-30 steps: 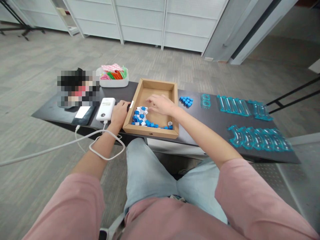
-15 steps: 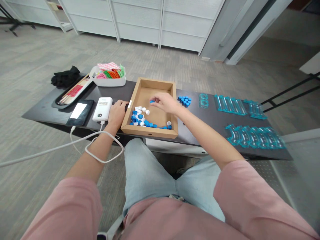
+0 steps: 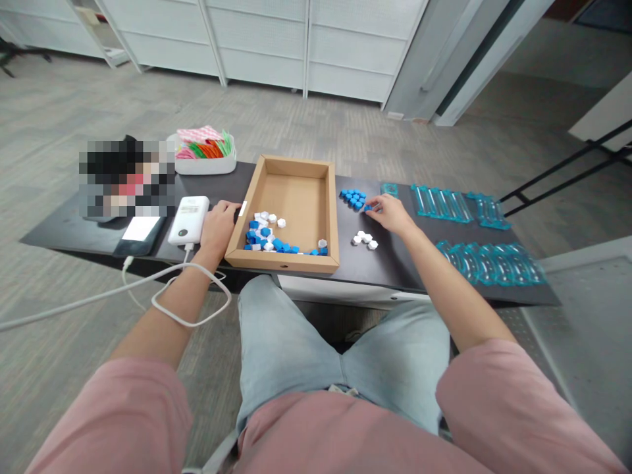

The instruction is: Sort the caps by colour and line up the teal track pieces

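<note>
Along a dark worktop (image 3: 390, 264), a person in a pink top (image 3: 336, 434) and pale jeans (image 3: 279, 355) works with both bare hands, a white cable (image 3: 59, 308) looping over the left forearm. Small grey print marks the power bank (image 3: 189, 220) beside the left hand (image 3: 218, 227), too fine to read; the phone (image 3: 141, 236) next to it shows a washed-out white screen, and the pale label (image 3: 242, 208) on the cardboard box (image 3: 333, 214) is likewise illegible. Mixed pieces (image 3: 266, 236), blue and white, heap in the box's near left corner. The left hand lies against the box's left wall, its fingertips lost by a dark spot; how far they are open cannot be told. Right of the box lies a white group (image 3: 365, 239). Just past it, the right hand (image 3: 392, 212) has thumb and fingers drawn nearly together on a blue piece (image 3: 367, 208) at their tips, beside the near right edge of a blue group (image 3: 353, 199); how firmly they grip is unclear. Clear teal parts (image 3: 498, 264) stretch rightward in rows, outlines blurring together; a teal frame (image 3: 389, 189) is partly hidden by the right hand. At back left, pixelated blocks (image 3: 128, 178) mask items near a white tub (image 3: 205, 166) of colourful contents. White cabinets (image 3: 257, 46), cut off above, stand beyond.
</note>
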`<state>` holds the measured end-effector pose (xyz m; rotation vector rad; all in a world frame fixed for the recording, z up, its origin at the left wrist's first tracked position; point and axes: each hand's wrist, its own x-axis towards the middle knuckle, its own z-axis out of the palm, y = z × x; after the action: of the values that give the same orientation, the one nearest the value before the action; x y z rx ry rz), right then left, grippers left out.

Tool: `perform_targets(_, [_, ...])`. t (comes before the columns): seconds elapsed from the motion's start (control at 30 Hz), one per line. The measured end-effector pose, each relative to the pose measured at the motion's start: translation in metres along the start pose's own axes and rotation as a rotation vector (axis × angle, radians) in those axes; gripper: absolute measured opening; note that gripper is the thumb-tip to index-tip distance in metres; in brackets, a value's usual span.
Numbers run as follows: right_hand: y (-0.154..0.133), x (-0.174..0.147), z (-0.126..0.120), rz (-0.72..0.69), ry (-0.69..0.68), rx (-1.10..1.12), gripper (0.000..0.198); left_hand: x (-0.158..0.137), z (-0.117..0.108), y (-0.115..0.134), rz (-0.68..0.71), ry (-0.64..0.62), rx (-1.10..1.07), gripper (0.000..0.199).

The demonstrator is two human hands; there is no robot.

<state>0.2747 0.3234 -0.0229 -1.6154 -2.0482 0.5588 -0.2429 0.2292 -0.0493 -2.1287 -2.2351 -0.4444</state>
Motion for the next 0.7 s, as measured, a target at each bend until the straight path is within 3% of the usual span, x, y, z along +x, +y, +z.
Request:
perform_targets(0.13, [0.006,-0.005,0.009,0.025,0.035,0.053,0.039,-0.001,-0.001,0.000,0.004,0.017,0.005,0.052])
perform_targets(0.3, [-0.016,-0.007,0.010,-0.087,0.140,0.061,0.031,-0.002,-0.005,0.004,-0.022,-0.007,0.028,0.052])
perform_targets(0.4, [-0.060,-0.004,0.022,-0.255,0.086,0.062,0.027,-0.002,-0.006,0.006,-0.034,-0.038,0.033,0.052])
perform_targets(0.53, [-0.141,0.003,0.062,-0.533,-0.208,0.016,0.021,-0.002,-0.005,0.004,-0.023,-0.026,0.023,0.053])
perform_targets(0.7, [-0.205,0.016,0.120,-0.587,-0.357,-0.187,0.027,-0.002,-0.002,0.001,0.003,0.010,0.004,0.051])
